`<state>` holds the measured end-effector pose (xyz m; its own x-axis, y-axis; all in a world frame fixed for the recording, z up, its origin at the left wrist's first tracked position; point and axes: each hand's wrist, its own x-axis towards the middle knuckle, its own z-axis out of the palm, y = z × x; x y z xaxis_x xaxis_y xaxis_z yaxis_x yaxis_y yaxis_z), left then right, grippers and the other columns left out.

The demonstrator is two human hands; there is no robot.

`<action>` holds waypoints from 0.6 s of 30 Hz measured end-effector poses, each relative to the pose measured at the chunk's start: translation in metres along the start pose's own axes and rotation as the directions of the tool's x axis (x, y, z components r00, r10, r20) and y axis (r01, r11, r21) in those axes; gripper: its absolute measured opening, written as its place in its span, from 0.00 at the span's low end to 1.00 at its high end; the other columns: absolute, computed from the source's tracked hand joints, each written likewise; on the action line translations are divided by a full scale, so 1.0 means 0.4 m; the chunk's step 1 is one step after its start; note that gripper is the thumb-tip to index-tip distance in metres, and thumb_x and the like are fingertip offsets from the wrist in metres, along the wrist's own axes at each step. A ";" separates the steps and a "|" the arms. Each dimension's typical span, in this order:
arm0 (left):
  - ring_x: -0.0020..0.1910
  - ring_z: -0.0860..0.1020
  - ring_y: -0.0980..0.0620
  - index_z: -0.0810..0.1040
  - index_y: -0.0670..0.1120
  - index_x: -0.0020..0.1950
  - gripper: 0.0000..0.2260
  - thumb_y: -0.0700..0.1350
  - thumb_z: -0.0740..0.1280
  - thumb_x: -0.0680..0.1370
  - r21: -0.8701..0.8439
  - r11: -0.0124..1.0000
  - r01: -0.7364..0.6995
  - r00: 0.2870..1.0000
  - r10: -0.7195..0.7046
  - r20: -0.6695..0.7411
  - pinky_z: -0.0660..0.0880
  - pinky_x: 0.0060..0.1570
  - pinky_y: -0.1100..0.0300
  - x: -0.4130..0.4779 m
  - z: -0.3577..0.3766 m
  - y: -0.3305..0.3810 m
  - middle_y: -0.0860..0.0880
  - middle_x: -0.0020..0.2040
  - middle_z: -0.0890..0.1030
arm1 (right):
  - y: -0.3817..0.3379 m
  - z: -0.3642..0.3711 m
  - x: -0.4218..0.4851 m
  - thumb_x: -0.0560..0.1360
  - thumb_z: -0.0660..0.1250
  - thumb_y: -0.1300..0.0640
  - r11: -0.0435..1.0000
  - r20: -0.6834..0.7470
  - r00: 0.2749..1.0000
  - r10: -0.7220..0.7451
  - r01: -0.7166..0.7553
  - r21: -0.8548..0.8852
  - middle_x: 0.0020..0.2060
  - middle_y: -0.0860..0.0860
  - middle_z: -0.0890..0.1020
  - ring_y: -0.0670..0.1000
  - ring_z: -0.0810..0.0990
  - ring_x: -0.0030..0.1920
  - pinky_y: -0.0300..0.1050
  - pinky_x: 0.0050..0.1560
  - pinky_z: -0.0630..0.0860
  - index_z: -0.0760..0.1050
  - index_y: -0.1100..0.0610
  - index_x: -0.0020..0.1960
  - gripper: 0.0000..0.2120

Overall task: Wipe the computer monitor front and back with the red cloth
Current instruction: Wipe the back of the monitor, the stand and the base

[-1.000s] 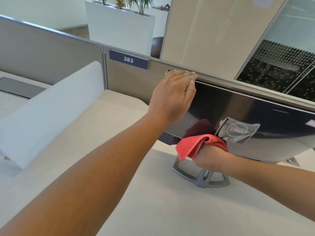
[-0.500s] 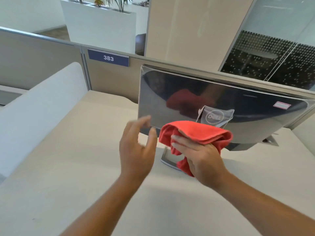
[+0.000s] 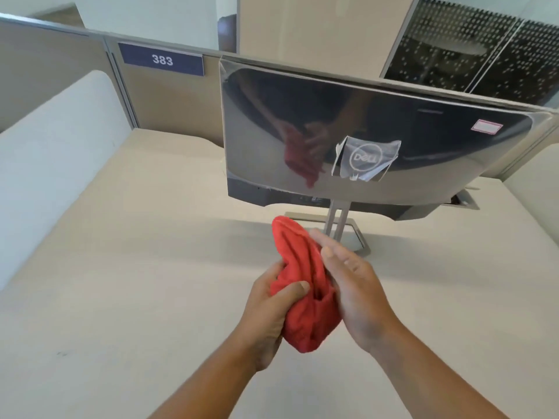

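The computer monitor [image 3: 423, 137] stands on the beige desk with its glossy dark back toward me, a Dell logo under a loose plastic film in the middle. Its grey stand [image 3: 335, 225] rests on the desk below. The red cloth [image 3: 305, 285] is bunched up in front of the monitor, well clear of it. My left hand [image 3: 269, 309] grips the cloth from the left, thumb across it. My right hand [image 3: 354, 288] presses against the cloth from the right. Both hands and the cloth are mirrored in the monitor's back.
A white rounded divider [image 3: 51, 164] runs along the desk's left side. A grey partition [image 3: 169, 98] with a blue "383" plate [image 3: 161, 59] stands close behind the monitor. The beige desk [image 3: 121, 297] stretches wide to the left of my arms.
My left hand left the monitor's top corner and came down to the cloth. My right hand drew the cloth back from the monitor toward me. Both hands now hold it.
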<state>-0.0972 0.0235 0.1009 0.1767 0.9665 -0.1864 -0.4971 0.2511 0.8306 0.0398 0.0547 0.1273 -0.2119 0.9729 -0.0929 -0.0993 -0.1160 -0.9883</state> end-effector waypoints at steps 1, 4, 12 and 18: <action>0.58 0.79 0.35 0.80 0.45 0.60 0.17 0.38 0.64 0.72 -0.077 0.997 0.013 1.000 -0.014 -0.005 0.79 0.58 0.46 0.000 0.005 -0.007 0.34 0.57 0.81 | -0.005 -0.020 -0.005 0.80 0.66 0.53 0.999 -0.094 0.995 -0.023 0.019 -0.046 0.64 0.48 0.81 0.47 0.78 0.66 0.48 0.68 0.72 0.77 0.52 0.67 0.16; 0.60 0.79 0.36 0.77 0.43 0.65 0.22 0.39 0.60 0.71 -0.336 0.940 0.060 0.997 -0.041 0.063 0.79 0.55 0.47 0.003 0.036 -0.022 0.35 0.62 0.80 | 0.009 -0.091 -0.014 0.73 0.74 0.44 0.974 -0.349 0.932 0.101 -0.164 -0.157 0.65 0.45 0.79 0.45 0.78 0.63 0.44 0.64 0.74 0.75 0.50 0.68 0.26; 0.62 0.79 0.41 0.76 0.41 0.67 0.22 0.47 0.59 0.75 -0.223 0.970 0.097 0.992 -0.111 -0.053 0.76 0.60 0.49 0.028 0.093 -0.041 0.38 0.62 0.81 | 0.000 -0.192 -0.076 0.70 0.77 0.59 0.766 0.150 0.858 0.491 -0.507 0.394 0.59 0.59 0.83 0.57 0.82 0.59 0.54 0.64 0.76 0.80 0.61 0.63 0.22; 0.52 0.84 0.46 0.83 0.41 0.57 0.22 0.58 0.70 0.74 0.180 0.960 0.212 0.972 -0.188 -0.144 0.78 0.52 0.53 0.035 0.070 -0.009 0.44 0.53 0.85 | -0.043 -0.279 -0.058 0.68 0.71 0.61 0.880 0.014 0.911 0.412 -0.402 0.252 0.56 0.58 0.84 0.55 0.84 0.57 0.50 0.59 0.77 0.78 0.61 0.62 0.22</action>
<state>-0.0691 0.0347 0.1101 0.1423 0.8996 -0.4128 -0.2866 0.4366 0.8527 0.1551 0.0565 0.1330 -0.2478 0.8359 -0.4897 -0.2474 -0.5433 -0.8023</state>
